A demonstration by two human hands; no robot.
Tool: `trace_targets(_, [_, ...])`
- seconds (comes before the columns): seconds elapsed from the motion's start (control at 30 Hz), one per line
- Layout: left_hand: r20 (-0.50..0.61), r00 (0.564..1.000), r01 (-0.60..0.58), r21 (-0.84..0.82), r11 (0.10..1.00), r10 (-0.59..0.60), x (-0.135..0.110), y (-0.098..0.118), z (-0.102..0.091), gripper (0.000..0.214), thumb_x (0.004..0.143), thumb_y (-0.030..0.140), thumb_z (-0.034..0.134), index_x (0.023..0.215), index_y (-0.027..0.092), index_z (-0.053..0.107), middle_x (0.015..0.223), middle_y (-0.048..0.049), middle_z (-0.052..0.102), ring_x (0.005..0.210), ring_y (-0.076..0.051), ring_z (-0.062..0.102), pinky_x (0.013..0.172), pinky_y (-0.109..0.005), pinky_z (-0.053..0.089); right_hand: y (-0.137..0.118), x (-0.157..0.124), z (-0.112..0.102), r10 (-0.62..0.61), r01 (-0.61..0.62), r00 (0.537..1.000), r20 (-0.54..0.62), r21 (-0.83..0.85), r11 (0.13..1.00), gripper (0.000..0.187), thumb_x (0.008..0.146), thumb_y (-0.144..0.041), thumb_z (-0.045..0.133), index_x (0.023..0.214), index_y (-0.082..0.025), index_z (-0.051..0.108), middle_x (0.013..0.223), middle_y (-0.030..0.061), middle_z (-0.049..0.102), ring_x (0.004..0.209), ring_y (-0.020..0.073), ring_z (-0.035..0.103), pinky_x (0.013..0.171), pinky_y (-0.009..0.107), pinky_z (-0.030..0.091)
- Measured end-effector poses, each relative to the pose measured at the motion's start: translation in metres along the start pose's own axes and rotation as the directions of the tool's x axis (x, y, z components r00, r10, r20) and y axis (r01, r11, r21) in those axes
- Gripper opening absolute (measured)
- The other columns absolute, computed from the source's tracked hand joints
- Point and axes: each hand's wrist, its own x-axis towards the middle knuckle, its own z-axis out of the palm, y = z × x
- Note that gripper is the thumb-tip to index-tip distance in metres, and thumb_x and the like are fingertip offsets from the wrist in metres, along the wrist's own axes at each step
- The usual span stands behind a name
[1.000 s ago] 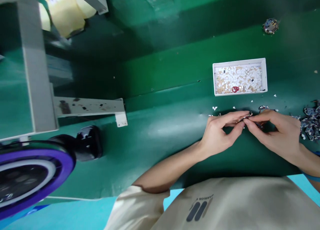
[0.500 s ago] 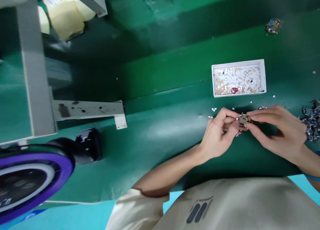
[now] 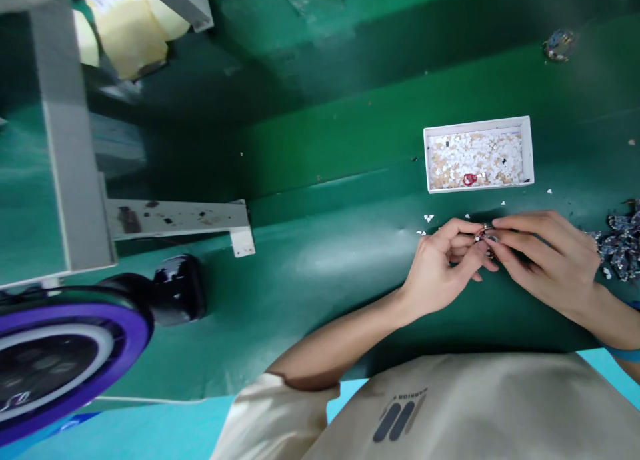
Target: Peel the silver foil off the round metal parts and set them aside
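Between both hands is a small round part with a metallic rim, perhaps an electronic board; fingers cover most of it. My left hand pinches it from the left with thumb and forefinger. From the right, the thumb and fingertips of my right hand press together at its face and edge. Whether a smaller piece lies under those right fingertips I cannot make out. Just beyond the hands stands a shallow white box full of tiny white and tan pieces, with a red item among them.
A heap of dark, shiny parts lies right of my right hand. Another round part rests at the far right. White scraps dot the green mat. At left are a grey metal frame and a purple-ringed fan.
My right fingers have moved left over the round part, covering more of its face. The part looks more tilted. The box has stayed put, and the view has shifted slightly.
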Motion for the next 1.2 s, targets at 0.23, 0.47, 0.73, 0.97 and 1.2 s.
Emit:
trace_targets(0.23, [0.026,0.999,0.026,-0.108,0.994,-0.024,0.003,0.003,-0.002,0.037,0.095,0.048,0.076,0.107,0.016,0.061,0.08,-0.0026,0.074,0.068,-0.016,0.075,0.057,-0.021,0.063,-0.003,0.008,0.004,0.04,-0.044,0.998,0.043,0.091,0.995,0.018,0.091,-0.01,0.073,0.102,-0.022,0.067,0.109,0.009,0.075,0.094,0.0256,0.072,0.082,0.04,0.06])
trace_targets(0.47, [-0.102,0.992,-0.05,0.17,0.984,0.068,0.003,0.006,-0.004,0.016,0.098,0.031,0.066,0.102,0.016,0.063,0.072,-0.0002,0.072,0.053,-0.011,0.068,0.051,-0.018,0.058,-0.011,0.005,-0.008,0.447,-0.454,0.888,0.103,0.342,0.823,0.008,0.097,-0.03,0.073,0.096,-0.024,0.068,0.089,0.003,0.071,0.069,0.0157,0.067,0.062,0.029,0.054])
trace_targets(0.73, [0.014,0.906,-0.337,0.625,0.704,0.422,-0.001,0.004,-0.007,0.015,0.096,0.013,0.061,0.109,0.014,0.068,0.082,-0.0026,0.078,0.062,-0.01,0.071,0.063,-0.018,0.059,-0.003,0.008,-0.012,0.471,-0.882,0.457,0.755,0.452,0.132,0.052,0.095,-0.065,0.068,0.071,-0.019,0.068,0.051,-0.0009,0.057,0.038,0.0087,0.048,0.034,0.019,0.035])
trace_targets(0.97, [-0.081,0.978,-0.141,0.421,0.896,0.191,0.002,0.004,-0.009,0.015,0.099,0.023,0.06,0.11,0.015,0.067,0.076,-0.0018,0.075,0.055,-0.01,0.069,0.055,-0.018,0.059,-0.013,0.008,-0.012,0.611,-0.771,0.637,0.47,0.414,0.485,0.025,0.095,-0.047,0.075,0.088,-0.022,0.072,0.064,-0.0025,0.067,0.046,0.0088,0.059,0.044,0.018,0.048])
trace_targets(1.2, [-0.08,0.987,-0.105,0.346,0.932,0.141,0.003,0.003,-0.01,0.019,0.1,0.026,0.062,0.112,0.014,0.067,0.075,-0.0026,0.075,0.056,-0.012,0.071,0.054,-0.019,0.06,-0.015,0.006,-0.005,0.516,-0.598,0.797,0.314,0.286,0.749,0.015,0.1,-0.033,0.069,0.089,-0.024,0.068,0.067,-0.0036,0.067,0.052,0.0103,0.063,0.05,0.022,0.048])
